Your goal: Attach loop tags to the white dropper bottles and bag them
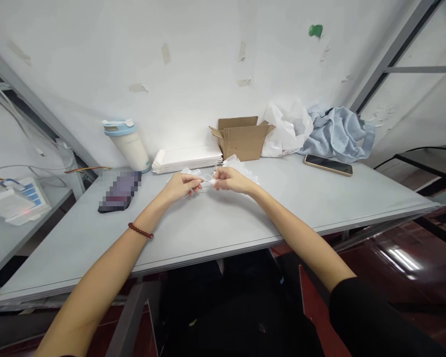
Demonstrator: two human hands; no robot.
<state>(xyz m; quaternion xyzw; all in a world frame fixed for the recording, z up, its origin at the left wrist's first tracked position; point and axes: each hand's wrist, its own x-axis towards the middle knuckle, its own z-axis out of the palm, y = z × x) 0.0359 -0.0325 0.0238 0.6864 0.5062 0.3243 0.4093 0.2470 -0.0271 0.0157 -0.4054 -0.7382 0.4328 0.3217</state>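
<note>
Fine work in fingertips over a grey table

The white wall [200, 64] backs the table [223, 223]. Along its rear edge sit the blue cloth [338, 134], the open box [245, 143], the white bag [288, 129], a white stack [188, 159] and the cup [132, 148]. The phone [327, 165] lies in front of the cloth, well apart from the work.

The hands meet near the table's middle, in front of the stack and box. The right hand [231, 179] pinches a small white piece [212, 182] between thumb and fingers. On the left hand [180, 187], thumb and forefinger come close together beside it; I cannot tell whether they grip anything. Pale wraps [250, 171] lie just behind the right hand. Smallest is a thin loop [208, 176] by the piece; its ends are too fine to trace.

The likeliest trouble is a slip: only fingertips hold the piece, and so small a thing leaves little to grip. Dropped, it could be lost among the wraps, pale on pale. The loop might also snag on a finger or a wrap's edge, or bend if pulled unevenly.
</note>
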